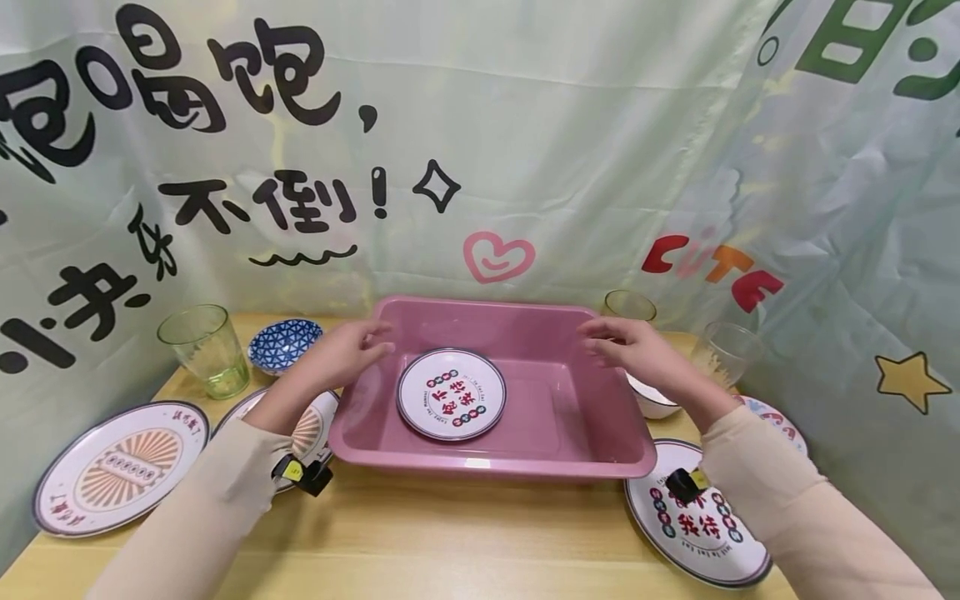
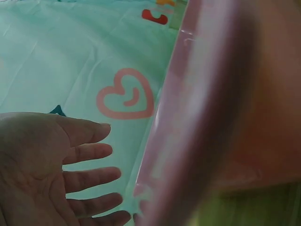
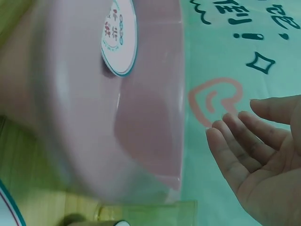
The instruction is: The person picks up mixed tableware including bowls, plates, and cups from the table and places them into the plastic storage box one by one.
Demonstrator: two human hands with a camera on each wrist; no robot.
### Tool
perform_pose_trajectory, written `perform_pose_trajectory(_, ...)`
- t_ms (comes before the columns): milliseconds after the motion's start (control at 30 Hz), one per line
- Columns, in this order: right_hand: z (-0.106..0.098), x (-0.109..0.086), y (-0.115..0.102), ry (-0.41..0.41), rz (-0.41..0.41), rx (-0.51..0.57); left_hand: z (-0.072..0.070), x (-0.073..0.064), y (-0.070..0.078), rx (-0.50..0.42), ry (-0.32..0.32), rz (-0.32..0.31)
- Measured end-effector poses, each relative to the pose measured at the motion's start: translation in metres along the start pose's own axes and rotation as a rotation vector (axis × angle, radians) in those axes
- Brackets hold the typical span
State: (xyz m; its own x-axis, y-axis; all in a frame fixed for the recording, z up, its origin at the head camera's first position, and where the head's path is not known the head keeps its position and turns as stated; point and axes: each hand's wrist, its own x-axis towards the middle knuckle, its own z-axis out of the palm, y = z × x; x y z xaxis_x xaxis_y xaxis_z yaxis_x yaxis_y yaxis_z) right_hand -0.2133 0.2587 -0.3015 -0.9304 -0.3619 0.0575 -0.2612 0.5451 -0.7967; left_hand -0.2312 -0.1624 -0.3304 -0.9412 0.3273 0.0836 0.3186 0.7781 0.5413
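Observation:
A pink plastic basin (image 1: 487, 463) stands on the wooden table, and a round white plate (image 1: 452, 394) with red lettering lies in its left part. My left hand (image 1: 348, 350) hovers at the basin's left rim, its fingers pointing inward; in the left wrist view the fingers are spread and hold nothing. Over the right rim is my right hand (image 1: 637, 346), palm turned inward. Its fingers are loosely bent with nothing between them in the right wrist view, where the basin and the plate (image 3: 123, 37) also show.
To the left are a green glass (image 1: 213, 354), a blue patterned bowl (image 1: 283, 343) and an oval plate (image 1: 123, 471), with another plate (image 1: 315, 425) partly behind my left arm. On the right are two glasses, a white bowl (image 1: 654, 402) and plates. A printed cloth (image 1: 525, 125) hangs behind.

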Motion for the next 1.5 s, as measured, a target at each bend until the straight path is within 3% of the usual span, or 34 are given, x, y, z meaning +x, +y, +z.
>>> perform_pose_trajectory(167,-0.010,-0.019,0.003,0.051,0.024,-0.003,0.000,-0.011,-0.013,-0.008,0.067,0.017)
perform_pose_trajectory(300,-0.017,-0.035,0.007,0.097,0.031,-0.033,0.002,-0.018,-0.023,-0.066,0.072,-0.015)
perform_pose_trajectory(500,-0.018,-0.055,0.020,0.124,0.038,-0.029,0.009,-0.026,-0.036,-0.259,0.040,-0.113)
perform_pose_trajectory(667,-0.016,-0.073,0.031,0.145,0.016,-0.044,0.017,-0.027,-0.047,-0.418,0.023,-0.153)
perform_pose_trajectory(867,-0.016,-0.091,0.046,0.180,-0.023,-0.049,0.023,-0.031,-0.059,-0.571,-0.017,-0.147)
perform_pose_trajectory(1167,-0.018,-0.115,0.071,0.175,-0.020,0.068,0.032,-0.035,-0.072,-0.756,-0.094,-0.134)
perform_pose_trajectory(1500,-0.022,-0.129,0.094,0.188,0.067,0.094,0.044,-0.036,-0.077,-0.896,-0.079,-0.139)
